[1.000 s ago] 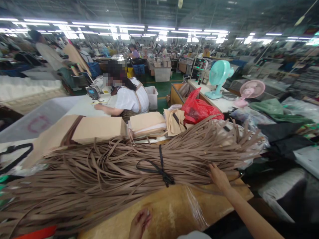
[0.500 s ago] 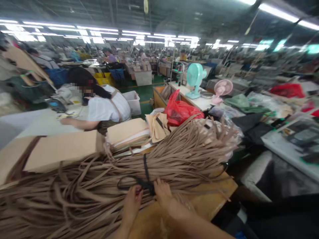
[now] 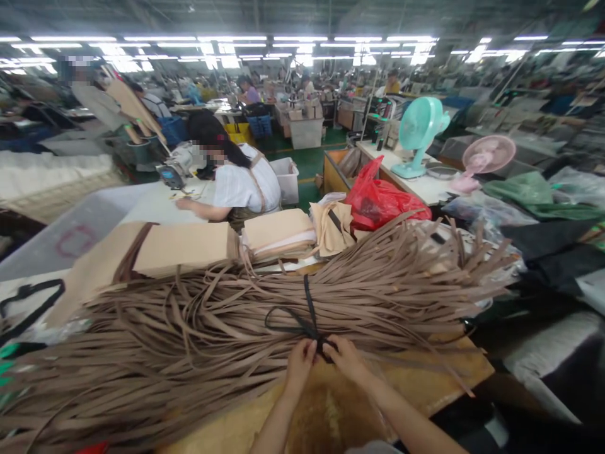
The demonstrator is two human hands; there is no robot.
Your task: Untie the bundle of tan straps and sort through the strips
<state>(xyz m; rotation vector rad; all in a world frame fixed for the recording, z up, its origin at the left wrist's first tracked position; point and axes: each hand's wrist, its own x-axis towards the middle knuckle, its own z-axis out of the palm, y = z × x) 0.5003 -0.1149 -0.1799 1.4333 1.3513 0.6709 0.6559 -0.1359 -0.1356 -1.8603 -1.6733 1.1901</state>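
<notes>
A large bundle of brown strips (image 3: pixel 227 321) lies across the wooden table (image 3: pixel 326 403). Around its middle runs a black tie strap (image 3: pixel 309 302), with a loop lying to the left of the knot area. My left hand (image 3: pixel 301 359) pinches the strap at the near side of the bundle. Close beside it, my right hand (image 3: pixel 345 356) has its fingers closed on the same strap. The fingertips almost meet, and the part of the strap between them is partly hidden.
Behind the bundle are stacks of beige panels (image 3: pixel 189 246) and a red plastic bag (image 3: pixel 378 195). A co-worker (image 3: pixel 246 183) sits at a sewing machine (image 3: pixel 177 167). A turquoise fan (image 3: pixel 418 132) and a pink fan (image 3: pixel 486 157) stand at the back right.
The view has swung left, so everything appears further right. My right hand has come off the bundle's side onto the strap, and both hands are now closer together at the near edge.
</notes>
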